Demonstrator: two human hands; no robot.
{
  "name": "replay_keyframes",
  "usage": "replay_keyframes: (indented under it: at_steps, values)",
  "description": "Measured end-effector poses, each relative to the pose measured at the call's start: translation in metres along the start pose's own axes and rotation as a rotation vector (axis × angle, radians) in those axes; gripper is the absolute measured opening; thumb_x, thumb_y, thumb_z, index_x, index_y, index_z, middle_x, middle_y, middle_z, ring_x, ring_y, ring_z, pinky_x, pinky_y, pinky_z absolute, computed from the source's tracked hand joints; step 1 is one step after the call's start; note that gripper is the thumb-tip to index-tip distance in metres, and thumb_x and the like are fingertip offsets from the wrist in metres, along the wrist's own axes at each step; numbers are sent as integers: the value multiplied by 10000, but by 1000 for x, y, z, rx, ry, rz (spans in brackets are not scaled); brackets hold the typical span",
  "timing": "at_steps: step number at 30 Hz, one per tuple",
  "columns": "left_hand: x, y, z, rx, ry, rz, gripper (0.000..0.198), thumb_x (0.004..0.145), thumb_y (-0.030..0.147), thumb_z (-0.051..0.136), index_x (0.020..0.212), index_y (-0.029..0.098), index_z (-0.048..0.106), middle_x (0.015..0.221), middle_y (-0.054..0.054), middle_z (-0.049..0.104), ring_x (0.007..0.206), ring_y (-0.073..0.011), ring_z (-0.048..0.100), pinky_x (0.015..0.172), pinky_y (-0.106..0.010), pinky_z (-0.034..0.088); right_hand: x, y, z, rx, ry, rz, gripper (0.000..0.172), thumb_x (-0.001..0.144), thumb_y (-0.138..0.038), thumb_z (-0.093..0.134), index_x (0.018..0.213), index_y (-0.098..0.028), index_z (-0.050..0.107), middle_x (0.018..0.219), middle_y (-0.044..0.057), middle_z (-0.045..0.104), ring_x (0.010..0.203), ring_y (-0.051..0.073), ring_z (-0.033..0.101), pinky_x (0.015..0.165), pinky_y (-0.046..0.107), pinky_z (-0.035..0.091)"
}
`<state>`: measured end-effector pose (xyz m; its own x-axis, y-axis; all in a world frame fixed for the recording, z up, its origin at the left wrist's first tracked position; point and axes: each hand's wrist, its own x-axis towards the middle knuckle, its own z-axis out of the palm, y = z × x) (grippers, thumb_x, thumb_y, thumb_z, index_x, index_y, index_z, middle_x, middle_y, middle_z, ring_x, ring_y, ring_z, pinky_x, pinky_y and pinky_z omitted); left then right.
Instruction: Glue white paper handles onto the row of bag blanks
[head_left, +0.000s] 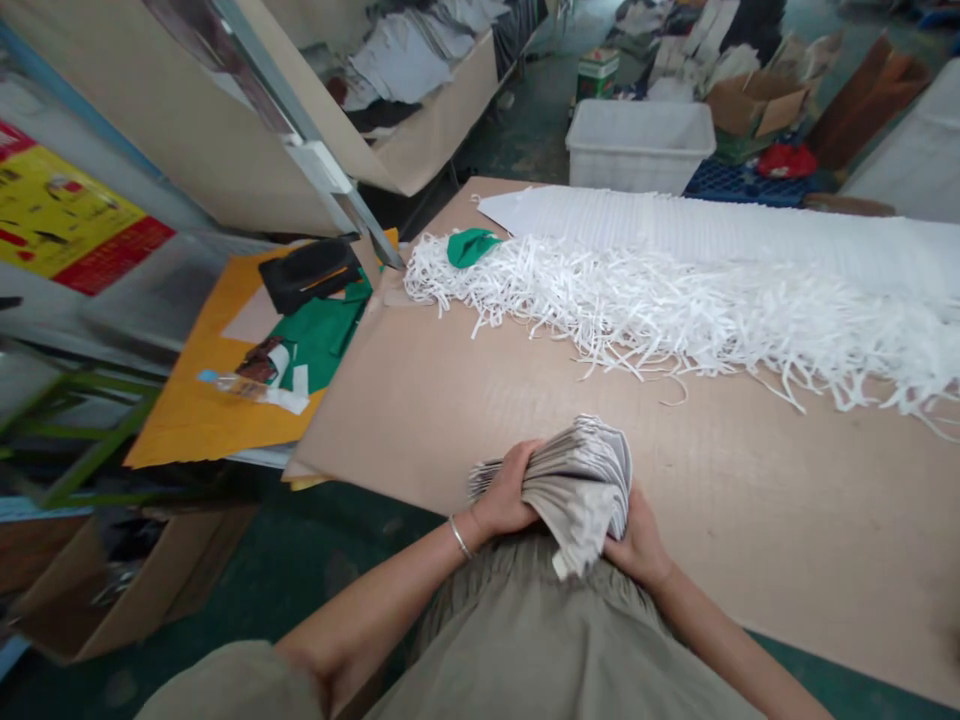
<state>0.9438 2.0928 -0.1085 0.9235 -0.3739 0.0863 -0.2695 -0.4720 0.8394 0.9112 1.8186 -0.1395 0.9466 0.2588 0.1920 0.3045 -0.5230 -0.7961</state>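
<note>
A thick stack of light grey cloth pieces [581, 480] is bent between my two hands at the table's near edge, close to my body. My left hand [511, 495] is closed round its left part, with the thumb on top and layered edges poking out past the hand. On the other side my right hand [639, 540] grips the right, lower side; its fingers are partly hidden behind the cloth. One corner of the stack droops toward my lap.
Beyond the brown tabletop [480, 400] lies a long row of white pieces [675, 225] with tangled white strings [637, 300]. A green scrap [471, 247] rests on them. Left are a yellow sheet [202, 400], a black pouch [311, 272] and a metal post [322, 165]. A white bin [637, 145] stands behind.
</note>
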Motion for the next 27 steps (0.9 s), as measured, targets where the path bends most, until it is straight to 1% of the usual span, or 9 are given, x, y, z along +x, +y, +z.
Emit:
replay_keyframes:
  at_steps: [2, 5, 8, 11, 13, 15, 19, 24, 27]
  values:
    - [2, 5, 0, -55, 52, 2, 843, 754, 310, 768, 1475, 202, 345, 1383, -148, 532, 1274, -298, 549, 1121, -513, 444, 8, -8, 0, 3, 4, -1, 966, 799, -551, 741, 1565, -220, 254, 1441, 178, 526, 1310, 379, 543, 1091, 578, 473]
    - [-10, 6, -11, -35, 23, 40, 869, 762, 296, 769, 1503, 200, 323, 1436, -168, 490, 1334, -322, 505, 1150, -527, 409, 7, -11, -13, 65, -170, -74, 1124, 746, -712, 722, 1600, -211, 190, 1495, 178, 481, 1355, 370, 505, 1129, 541, 442]
    - [-25, 6, -19, 10, -38, 20, 884, 794, 286, 745, 1542, 193, 284, 1504, -193, 426, 1411, -344, 432, 1192, -546, 353, 1, -2, -23, 161, -308, -97, 975, 844, -815, 478, 1580, -210, 273, 1529, 169, 462, 1399, 349, 464, 1159, 512, 401]
    - [-26, 9, -19, 24, -52, 2, 887, 806, 287, 739, 1550, 200, 265, 1499, -189, 435, 1414, -340, 432, 1200, -546, 347, 9, 6, -19, 267, -202, 1, 734, 960, -741, 228, 1368, -212, 529, 1306, 140, 628, 1219, 294, 592, 1038, 450, 480]
    - [-22, 13, -19, 37, -53, 1, 892, 806, 289, 739, 1553, 201, 260, 1496, -189, 440, 1416, -341, 430, 1204, -547, 344, 25, 4, -13, 299, -150, 48, 721, 973, -726, 142, 1127, -214, 626, 1066, 106, 683, 1009, 259, 641, 896, 408, 512]
    - [-17, 17, -21, 62, -65, 4, 907, 800, 283, 742, 1561, 196, 256, 1510, -194, 424, 1432, -350, 409, 1211, -552, 334, 44, -5, -10, 283, -186, 23, 732, 962, -747, 120, 963, -217, 626, 927, 79, 668, 886, 236, 622, 821, 386, 492]
    - [-15, 21, -25, 105, -83, 36, 956, 799, 275, 736, 1586, 192, 200, 1534, -197, 396, 1455, -351, 376, 1218, -553, 323, 68, -23, -9, 265, -234, -71, 731, 934, -796, 144, 888, -216, 587, 877, 60, 630, 831, 216, 567, 794, 373, 459]
    - [-15, 22, -25, 106, -90, 51, 1048, 775, 314, 755, 1605, 192, 127, 1502, -192, 433, 1406, -347, 437, 1197, -542, 355, 66, -25, -3, 375, -79, 117, 703, 983, -712, 98, 826, -216, 571, 788, 43, 599, 770, 202, 551, 729, 344, 454]
    - [-12, 27, -25, 125, -111, 68, 1055, 747, 310, 762, 1598, 190, 150, 1526, -196, 408, 1427, -358, 409, 1205, -545, 342, 68, -33, 4, 329, 17, 205, 644, 1019, -643, 124, 798, -218, 554, 751, 30, 574, 737, 192, 526, 700, 333, 426]
